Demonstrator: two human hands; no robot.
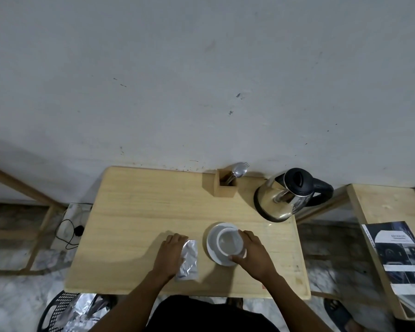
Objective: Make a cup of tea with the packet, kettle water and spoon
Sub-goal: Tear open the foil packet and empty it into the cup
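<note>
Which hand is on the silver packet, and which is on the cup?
The left hand rests on the packet; the right hand grips the cup on its saucer.

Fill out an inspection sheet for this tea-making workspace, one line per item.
Surface: wooden table, against the wall.
Job's things: silver packet lying flat; white cup on saucer; kettle at back right; cutlery upright in wooden holder.
Clutter: nothing seen on the table.
Grippers: left hand rests on the packet; right hand wraps the cup.
Cables: black cable on the floor, left.
Surroundings: booklet on side table, right; black basket below.
</note>
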